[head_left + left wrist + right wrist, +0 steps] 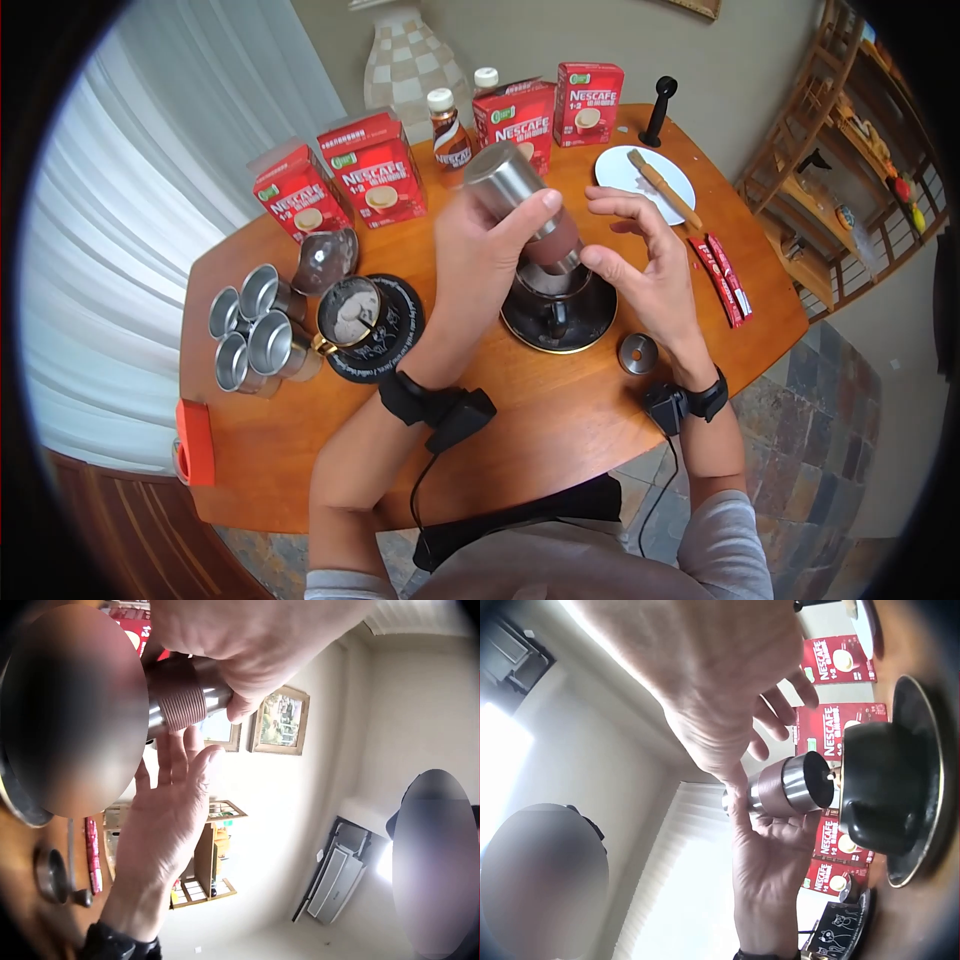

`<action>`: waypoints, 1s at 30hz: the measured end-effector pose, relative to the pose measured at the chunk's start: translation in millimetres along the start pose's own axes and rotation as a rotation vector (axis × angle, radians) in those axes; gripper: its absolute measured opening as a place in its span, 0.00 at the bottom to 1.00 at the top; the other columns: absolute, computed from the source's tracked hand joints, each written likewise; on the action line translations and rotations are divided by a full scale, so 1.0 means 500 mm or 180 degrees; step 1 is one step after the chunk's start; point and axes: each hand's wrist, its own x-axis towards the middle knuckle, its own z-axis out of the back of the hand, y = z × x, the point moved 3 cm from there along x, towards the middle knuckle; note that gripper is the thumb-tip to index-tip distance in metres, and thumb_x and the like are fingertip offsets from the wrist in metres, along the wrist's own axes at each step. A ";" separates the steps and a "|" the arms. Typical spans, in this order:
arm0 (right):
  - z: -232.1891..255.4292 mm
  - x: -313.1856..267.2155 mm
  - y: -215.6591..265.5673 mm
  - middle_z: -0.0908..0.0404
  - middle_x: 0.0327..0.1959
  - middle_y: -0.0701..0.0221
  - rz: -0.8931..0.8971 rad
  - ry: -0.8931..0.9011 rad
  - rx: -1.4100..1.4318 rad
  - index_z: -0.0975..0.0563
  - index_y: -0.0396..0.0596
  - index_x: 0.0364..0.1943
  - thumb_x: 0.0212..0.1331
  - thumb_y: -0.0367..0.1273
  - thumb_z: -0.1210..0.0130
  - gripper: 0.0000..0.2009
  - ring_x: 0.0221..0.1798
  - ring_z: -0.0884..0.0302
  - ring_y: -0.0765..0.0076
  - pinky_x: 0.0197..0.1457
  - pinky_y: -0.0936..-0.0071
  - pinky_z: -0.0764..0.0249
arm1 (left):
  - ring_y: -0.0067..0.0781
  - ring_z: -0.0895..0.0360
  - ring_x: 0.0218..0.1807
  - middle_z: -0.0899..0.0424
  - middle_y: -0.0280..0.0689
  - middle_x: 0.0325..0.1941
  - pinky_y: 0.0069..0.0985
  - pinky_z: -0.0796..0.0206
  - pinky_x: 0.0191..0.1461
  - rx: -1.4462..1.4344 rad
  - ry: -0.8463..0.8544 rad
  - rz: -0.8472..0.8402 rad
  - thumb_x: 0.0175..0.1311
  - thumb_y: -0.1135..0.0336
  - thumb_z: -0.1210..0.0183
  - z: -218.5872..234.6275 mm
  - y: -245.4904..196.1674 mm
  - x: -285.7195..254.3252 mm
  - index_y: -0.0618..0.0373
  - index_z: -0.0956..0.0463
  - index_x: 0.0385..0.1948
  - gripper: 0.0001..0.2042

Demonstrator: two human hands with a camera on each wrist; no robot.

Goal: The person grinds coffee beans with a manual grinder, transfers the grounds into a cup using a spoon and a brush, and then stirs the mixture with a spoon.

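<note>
My left hand (470, 265) grips a hand coffee grinder (500, 178), a steel cylinder with a brown ribbed band. It is tilted, with its lower end over a black cup (877, 787) on a black, gold-rimmed saucer (600, 328). In the right wrist view the grinder's dark end faces the cup's mouth. My right hand (655, 275) is beside the grinder, fingers spread and loosely bent, thumb close to the lower end. A round metal piece with a central hole (637, 353) lies on the table near the right wrist.
Red Nescafe boxes (375, 180) and capped bottles line the back. To the left are several metal cups (275, 345) and a glass cup of powder (352, 312) on a black mat. A white plate (620, 175) with a brush, red sachets (722, 280) and a black upright handle (658, 110) are right.
</note>
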 end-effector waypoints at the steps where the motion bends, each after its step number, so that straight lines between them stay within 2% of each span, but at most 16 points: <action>1: 0.002 0.000 0.004 0.19 0.63 0.63 0.0031 -0.0078 -0.0017 0.20 0.47 0.56 0.58 0.40 0.27 0.24 0.67 0.25 0.62 0.66 0.63 0.30 | 0.26 0.15 0.47 0.14 0.38 0.46 0.26 0.22 0.53 -0.0057 -0.0049 0.0058 0.70 0.64 0.31 0.002 -0.004 -0.001 0.62 0.23 0.50 0.15; 2: 0.004 0.001 0.000 0.18 0.61 0.64 0.0064 -0.0109 0.0009 0.21 0.47 0.57 0.58 0.40 0.26 0.25 0.66 0.24 0.62 0.66 0.63 0.30 | 0.29 0.14 0.49 0.14 0.39 0.47 0.30 0.21 0.54 -0.0131 -0.0057 0.0236 0.73 0.59 0.35 0.005 -0.007 -0.001 0.62 0.24 0.51 0.17; 5: 0.009 -0.001 0.004 0.19 0.61 0.65 0.0110 -0.0121 -0.0086 0.22 0.46 0.59 0.57 0.40 0.26 0.27 0.65 0.24 0.61 0.66 0.62 0.29 | 0.26 0.16 0.44 0.15 0.36 0.44 0.30 0.20 0.50 -0.0703 -0.0380 0.0329 0.73 0.56 0.34 0.007 -0.019 -0.002 0.58 0.23 0.47 0.15; 6: 0.009 -0.002 0.004 0.19 0.59 0.65 0.0146 -0.0109 -0.0181 0.23 0.46 0.60 0.55 0.39 0.24 0.29 0.63 0.23 0.59 0.65 0.61 0.28 | 0.31 0.15 0.48 0.15 0.39 0.48 0.36 0.19 0.53 -0.0670 -0.0326 0.0424 0.75 0.52 0.37 0.010 -0.027 -0.004 0.59 0.25 0.50 0.18; 9: 0.002 -0.004 0.022 0.19 0.57 0.64 0.0250 -0.0046 -0.0402 0.23 0.46 0.60 0.52 0.40 0.23 0.31 0.62 0.23 0.57 0.65 0.62 0.28 | 0.35 0.15 0.51 0.16 0.42 0.51 0.40 0.20 0.56 -0.1105 -0.0507 0.0693 0.77 0.48 0.40 0.014 -0.027 -0.005 0.60 0.27 0.52 0.21; 10: 0.000 -0.004 0.022 0.20 0.57 0.62 0.0294 -0.0006 -0.0442 0.24 0.47 0.61 0.50 0.39 0.21 0.34 0.62 0.23 0.54 0.65 0.61 0.27 | 0.38 0.15 0.53 0.16 0.42 0.53 0.42 0.21 0.59 -0.1178 -0.0374 0.0780 0.77 0.45 0.42 0.018 -0.023 -0.005 0.58 0.30 0.55 0.23; 13: -0.011 -0.005 0.038 0.21 0.58 0.61 0.0473 0.0023 -0.0573 0.25 0.48 0.63 0.48 0.39 0.20 0.36 0.62 0.23 0.50 0.65 0.59 0.27 | 0.39 0.15 0.55 0.16 0.41 0.54 0.43 0.21 0.60 -0.1536 -0.0249 0.1109 0.77 0.43 0.43 0.013 -0.023 -0.016 0.53 0.31 0.58 0.24; 14: -0.016 -0.005 0.042 0.21 0.60 0.60 0.0493 0.0119 -0.0600 0.27 0.48 0.65 0.46 0.38 0.20 0.39 0.63 0.24 0.48 0.66 0.57 0.28 | 0.39 0.15 0.57 0.16 0.38 0.55 0.42 0.21 0.63 -0.1664 -0.0258 0.1305 0.78 0.42 0.45 0.023 -0.011 -0.017 0.49 0.32 0.58 0.23; 17: -0.045 -0.005 0.071 0.22 0.63 0.60 0.0998 0.0203 -0.0637 0.27 0.49 0.67 0.45 0.38 0.20 0.41 0.65 0.25 0.48 0.67 0.56 0.29 | 0.41 0.16 0.58 0.14 0.42 0.54 0.45 0.23 0.64 -0.1856 -0.0492 0.1702 0.78 0.39 0.48 0.035 0.003 -0.039 0.53 0.24 0.57 0.25; 18: -0.057 -0.008 0.080 0.23 0.65 0.61 0.1122 0.0271 -0.0571 0.28 0.49 0.68 0.45 0.36 0.20 0.41 0.66 0.26 0.48 0.67 0.55 0.29 | 0.41 0.16 0.58 0.13 0.41 0.55 0.45 0.22 0.63 -0.1827 -0.0357 0.1812 0.79 0.39 0.49 0.030 -0.009 -0.056 0.53 0.25 0.58 0.26; 21: -0.082 -0.011 0.097 0.22 0.65 0.62 0.1355 0.0287 -0.0479 0.27 0.49 0.67 0.45 0.35 0.21 0.40 0.66 0.26 0.47 0.67 0.54 0.30 | 0.41 0.16 0.60 0.14 0.39 0.56 0.45 0.22 0.63 -0.1847 -0.0069 0.1904 0.79 0.38 0.50 0.026 -0.044 -0.103 0.52 0.24 0.59 0.26; 22: -0.086 -0.009 0.105 0.21 0.64 0.64 0.1496 0.0301 -0.0567 0.27 0.49 0.66 0.44 0.33 0.23 0.39 0.65 0.25 0.50 0.65 0.55 0.30 | 0.41 0.17 0.60 0.14 0.38 0.56 0.45 0.23 0.65 -0.1785 -0.0215 0.1912 0.78 0.39 0.49 0.042 -0.032 -0.115 0.51 0.24 0.59 0.25; 25: -0.103 -0.020 0.131 0.19 0.62 0.65 0.1574 0.0530 -0.0548 0.24 0.48 0.65 0.42 0.33 0.22 0.39 0.64 0.24 0.49 0.66 0.55 0.27 | 0.37 0.16 0.60 0.16 0.36 0.61 0.40 0.21 0.65 -0.1956 -0.0338 0.2040 0.79 0.40 0.50 0.041 -0.046 -0.154 0.48 0.26 0.61 0.24; 26: -0.111 -0.025 0.135 0.18 0.60 0.66 0.1697 0.0538 -0.0554 0.24 0.48 0.64 0.40 0.33 0.22 0.39 0.60 0.21 0.51 0.62 0.57 0.26 | 0.39 0.17 0.62 0.17 0.37 0.61 0.41 0.21 0.65 -0.1925 -0.0288 0.2045 0.79 0.39 0.50 0.050 -0.044 -0.164 0.48 0.26 0.62 0.25; 30: -0.146 -0.044 0.137 0.17 0.55 0.65 0.1619 0.0575 -0.0656 0.23 0.47 0.60 0.39 0.34 0.22 0.37 0.54 0.20 0.51 0.57 0.58 0.24 | 0.41 0.17 0.62 0.17 0.39 0.61 0.43 0.22 0.65 -0.1870 -0.0054 0.2296 0.79 0.36 0.55 0.087 -0.030 -0.194 0.49 0.26 0.62 0.28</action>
